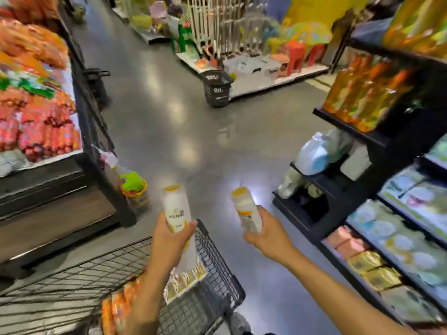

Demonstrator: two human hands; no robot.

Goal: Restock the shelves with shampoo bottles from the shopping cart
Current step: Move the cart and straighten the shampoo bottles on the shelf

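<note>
My left hand grips a white Pantene shampoo bottle with a yellow cap, held upright over the far corner of the black wire shopping cart. My right hand grips a second white, yellow-capped shampoo bottle, tilted slightly left, above the floor to the right of the cart. Orange packs and a sheet of yellow sachets lie in the cart. The dark shelving unit with boxed goods stands to the right of my right hand.
A display of red and orange packets fills the left side. A black basket stands on the grey floor ahead, a small bucket of toys by the left unit's corner. Plastic stools and brooms line the far aisle.
</note>
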